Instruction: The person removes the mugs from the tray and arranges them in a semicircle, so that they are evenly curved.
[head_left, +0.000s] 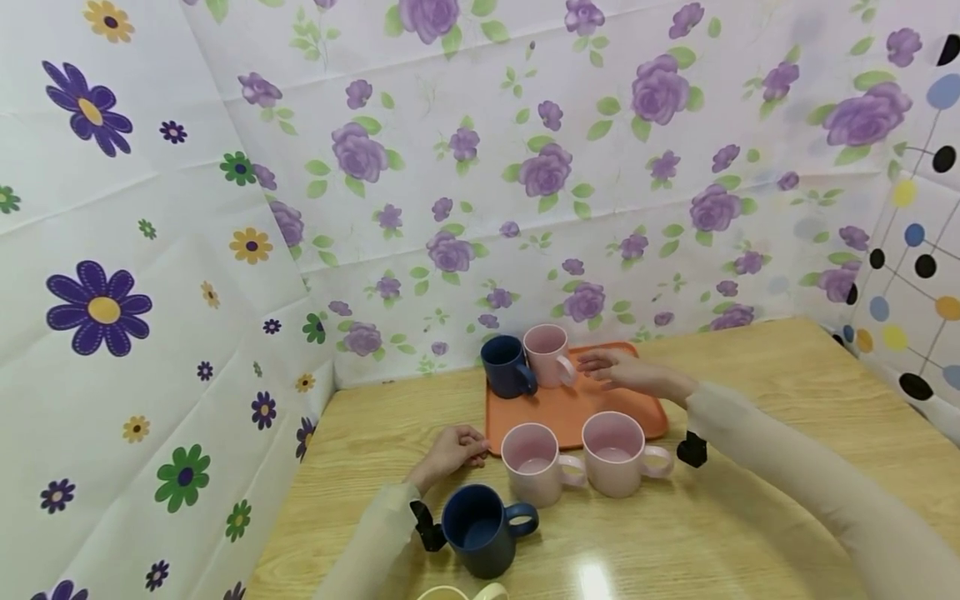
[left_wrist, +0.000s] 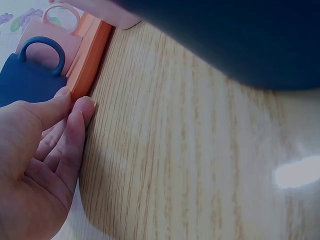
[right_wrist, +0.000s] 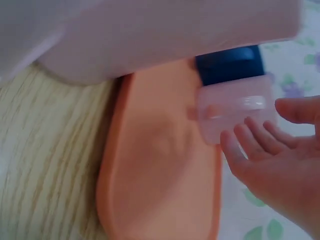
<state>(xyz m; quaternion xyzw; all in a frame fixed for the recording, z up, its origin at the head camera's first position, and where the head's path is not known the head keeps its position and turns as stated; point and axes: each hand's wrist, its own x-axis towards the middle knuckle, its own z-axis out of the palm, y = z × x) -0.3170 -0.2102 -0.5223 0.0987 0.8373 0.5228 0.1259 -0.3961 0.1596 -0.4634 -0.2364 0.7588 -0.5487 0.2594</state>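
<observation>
An orange tray (head_left: 592,408) lies at the back of the table with a navy mug (head_left: 504,367) and a pink mug (head_left: 546,354) side by side on its far left part. With thumb and fingertips my left hand (head_left: 453,450) pinches the tray's near left corner, also seen in the left wrist view, where the tray rim (left_wrist: 87,65) meets the fingers. My right hand (head_left: 626,372) hovers over the tray's far side, fingers loosely extended beside the pink mug's handle. In the right wrist view this hand (right_wrist: 280,155) appears apart from the pink mug (right_wrist: 235,107) and holds nothing.
Two more pink mugs, one left (head_left: 531,467) and one right (head_left: 617,457), stand along the tray's near edge. Closer in are another navy mug (head_left: 480,533) by my left wrist and a partly cut-off yellow mug (head_left: 446,593). Flower-printed sheets (head_left: 450,208) line the table's back and left.
</observation>
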